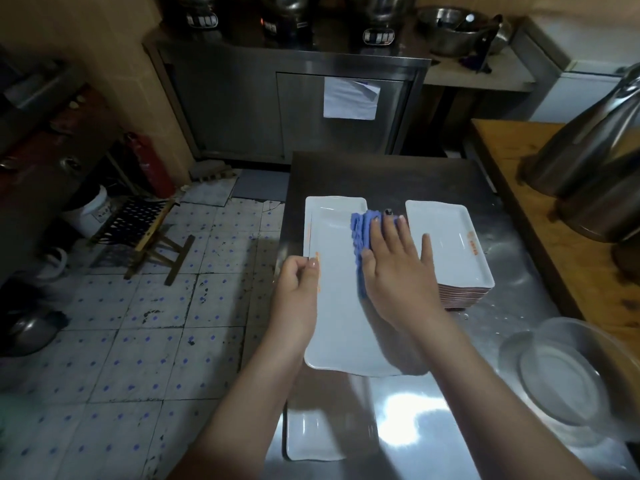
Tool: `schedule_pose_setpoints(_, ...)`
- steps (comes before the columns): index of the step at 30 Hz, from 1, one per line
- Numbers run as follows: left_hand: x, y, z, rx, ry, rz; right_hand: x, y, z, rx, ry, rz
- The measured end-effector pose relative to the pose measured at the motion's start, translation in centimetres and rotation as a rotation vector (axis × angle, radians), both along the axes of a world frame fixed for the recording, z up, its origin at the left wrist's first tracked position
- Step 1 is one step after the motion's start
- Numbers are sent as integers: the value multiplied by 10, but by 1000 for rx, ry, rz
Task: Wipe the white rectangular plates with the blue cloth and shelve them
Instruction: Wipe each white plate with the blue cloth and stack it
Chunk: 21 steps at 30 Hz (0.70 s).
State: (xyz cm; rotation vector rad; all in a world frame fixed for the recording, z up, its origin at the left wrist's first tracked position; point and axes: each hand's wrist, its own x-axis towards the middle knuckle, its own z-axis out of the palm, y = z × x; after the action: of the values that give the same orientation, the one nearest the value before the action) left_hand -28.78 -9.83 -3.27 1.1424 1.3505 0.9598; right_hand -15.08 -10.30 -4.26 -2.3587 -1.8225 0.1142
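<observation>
Left hand (pixel 298 289): at the left rim of the white rectangular plate (pixel 332 317), which is pinched between the thumb on top and the curled fingers beneath the edge. The plate is seen lengthwise over the left part of the steel desk (pixel 415 420), its left rim roughly level with the desk's left edge; whether it rests on the surface or is lifted slightly cannot be told. Blue cloth (pixel 360 233): bunched on the far right part of the plate, with a strip trailing along the plate's right side. Right hand (pixel 398 268): laid palm down on the cloth, fingers straight and slightly spread, nothing gripped; the cloth is pressed against the plate. Stack of white plates (pixel 446 244): just to the right of the plate, on the desk, partly overlapped by the thumb of the right hand. Single white plate (pixel 311 434): nearer the camera than the held plate, at the desk's left edge, partly hidden by the left forearm. Clear glass bowl (pixel 561 382): well to the right of the plate, on the desk.
</observation>
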Motion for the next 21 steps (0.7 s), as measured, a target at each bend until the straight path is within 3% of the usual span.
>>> schedule_pose_setpoints(8,-10,10,3,-38,-93,45,-50,-48,4,-26,134,412)
schedule_pose_setpoints(15,-16,15,10,42,-40,80,-6,-43,-2,-7,-129,216)
schedule_pose_setpoints(19,-13,7,8,29,-1,25,5,-8,1,60,-8,51)
schedule_pose_setpoints(21,-16,8,8,27,-1,48,0,-12,-4,68,43,71)
